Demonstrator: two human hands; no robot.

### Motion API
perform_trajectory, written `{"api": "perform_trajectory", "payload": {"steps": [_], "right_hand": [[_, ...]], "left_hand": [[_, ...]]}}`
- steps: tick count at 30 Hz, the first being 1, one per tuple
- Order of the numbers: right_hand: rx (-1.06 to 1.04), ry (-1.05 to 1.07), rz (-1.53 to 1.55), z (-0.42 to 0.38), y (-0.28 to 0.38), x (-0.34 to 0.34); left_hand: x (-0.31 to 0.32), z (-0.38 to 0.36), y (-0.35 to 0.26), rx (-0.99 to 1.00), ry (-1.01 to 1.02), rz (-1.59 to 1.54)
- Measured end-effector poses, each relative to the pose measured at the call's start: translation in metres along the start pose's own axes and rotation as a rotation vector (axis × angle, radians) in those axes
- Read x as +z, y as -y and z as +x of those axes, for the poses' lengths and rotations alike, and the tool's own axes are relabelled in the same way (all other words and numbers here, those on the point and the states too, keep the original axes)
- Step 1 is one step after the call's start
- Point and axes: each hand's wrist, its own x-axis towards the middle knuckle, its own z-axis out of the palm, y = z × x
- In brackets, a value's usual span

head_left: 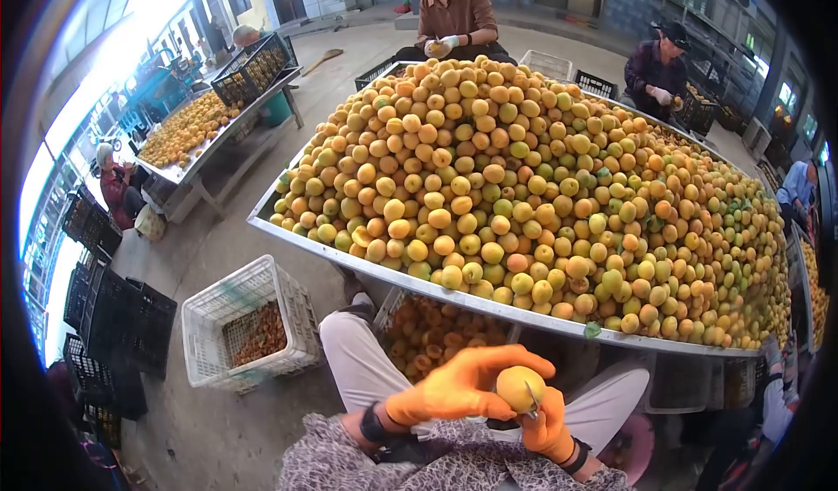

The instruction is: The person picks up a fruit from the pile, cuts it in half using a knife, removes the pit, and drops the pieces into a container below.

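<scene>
My left hand (463, 384), in an orange glove, reaches in from the left with its fingers and thumb around a yellow apricot (517, 388). Lower and to the right, my right hand (548, 428), gloved the same way, is closed on a small knife (531, 395). The thin metal blade lies against the right side of the apricot; its handle is hidden in my fingers. Both hands are above my lap. Just beyond them, under the table edge, a crate (384, 313) contains many opened apricot halves (436, 329).
A metal-edged table (419, 283) piled high with apricots (489, 185) fills the space ahead. At left, a white crate (297, 308) holds brown pits (260, 334). Black crates (131, 316) stack further left. Co-workers (458, 11) sit around the tables, one (659, 72) at back right.
</scene>
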Motion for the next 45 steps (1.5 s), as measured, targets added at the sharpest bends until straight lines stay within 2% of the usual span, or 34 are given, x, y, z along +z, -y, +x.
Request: {"api": "perform_trajectory", "payload": {"steps": [2, 4, 6, 7, 9, 10, 11, 13, 15, 16, 17, 18, 19, 20, 21, 22, 23, 25, 27, 29, 31, 33, 35, 37, 39, 41, 42, 43, 45], "right_hand": [[-0.168, -0.189, -0.108, 0.003, 0.001, 0.005], [-0.102, -0.11, -0.129, -0.009, -0.008, -0.004], [-0.034, -0.02, -0.145, -0.014, -0.01, -0.012], [0.049, 0.029, -0.11, -0.014, -0.009, -0.013], [0.136, 0.079, -0.072, -0.017, -0.005, -0.012], [0.146, 0.072, -0.033, -0.015, -0.002, -0.01], [0.151, 0.064, 0.005, -0.013, 0.0, -0.009], [0.116, 0.005, 0.037, -0.008, 0.003, -0.002], [0.096, -0.143, -0.037, -0.008, 0.003, 0.002], [0.101, -0.144, -0.042, -0.009, 0.002, -0.002], [0.142, -0.05, -0.047, -0.01, -0.002, -0.01], [0.184, 0.049, -0.049, -0.01, -0.004, -0.017], [0.189, 0.058, -0.048, -0.01, -0.002, -0.022], [0.3, 0.129, -0.03, -0.007, 0.002, -0.028], [0.408, 0.196, -0.012, -0.003, 0.008, -0.031], [0.521, 0.2, 0.073, 0.002, 0.015, -0.032], [0.52, 0.194, 0.079, -0.003, 0.012, -0.028], [0.309, -0.249, 0.143, -0.014, 0.007, -0.02], [0.244, -0.286, 0.493, -0.01, 0.014, -0.031], [0.273, -0.183, 0.165, 0.013, 0.014, -0.03], [0.013, -0.135, -0.137, 0.042, 0.025, -0.022], [0.018, -0.061, -0.172, 0.049, 0.023, -0.023], [0.115, 0.074, -0.165, 0.051, 0.019, -0.02], [0.099, 0.081, -0.193, 0.05, 0.02, -0.016], [0.068, 0.056, -0.281, 0.046, 0.015, -0.012], [0.043, 0.011, -0.254, 0.042, 0.007, -0.005], [0.013, -0.043, -0.23, 0.041, 0.003, -0.002], [0.015, -0.045, -0.23, 0.039, -0.002, 0.0], [0.059, -0.09, -0.145, 0.036, -0.009, 0.006]], "left_hand": [[0.015, -0.002, 0.006, -0.021, -0.072, -0.124], [0.015, -0.003, 0.004, -0.029, -0.12, -0.149], [0.0, -0.001, -0.01, 0.119, -0.068, 0.403], [-0.004, 0.001, -0.019, 0.12, -0.072, 0.403], [-0.009, 0.006, -0.034, 0.132, 0.1, 1.201], [-0.015, 0.009, -0.033, 0.086, 0.135, 1.006], [-0.015, 0.01, -0.024, 0.089, 0.136, 1.013], [-0.004, 0.006, 0.002, 0.03, -0.017, 0.133], [0.017, 0.001, 0.007, -0.066, -0.177, -0.093], [0.017, 0.002, 0.008, -0.038, -0.199, -0.055], [0.015, 0.001, 0.007, -0.007, -0.227, -0.018], [0.006, 0.001, 0.004, 0.043, -0.217, 0.236], [-0.004, 0.001, -0.002, 0.09, -0.205, 0.492], [-0.01, 0.001, -0.009, 0.1, -0.218, 0.772], [-0.017, 0.0, -0.011, 0.055, -0.213, 0.814], [-0.025, 0.0, -0.013, 0.018, -0.209, 0.809], [-0.032, 0.001, -0.013, -0.02, -0.203, 0.806], [-0.039, -0.002, 0.0, -0.141, -0.39, 0.297], [-0.049, -0.006, 0.015, -0.162, -0.458, 0.079], [-0.032, -0.006, 0.024, -0.109, -0.345, -0.145], [-0.025, -0.004, 0.039, -0.088, -0.252, -0.41], [-0.008, 0.002, 0.04, -0.078, -0.329, -0.329], [-0.003, 0.001, 0.041, -0.068, -0.416, -0.248], [-0.009, -0.001, 0.048, -0.137, -0.429, -0.101], [-0.011, -0.008, 0.051, -0.143, -0.412, -0.159], [-0.012, -0.003, 0.055, 0.109, -0.402, 0.37], [-0.006, -0.001, 0.056, 0.101, -0.488, 0.349], [-0.005, 0.0, 0.06, 0.099, -0.487, 0.348], [-0.006, -0.001, 0.07, 0.199, -0.591, 0.409]]}}
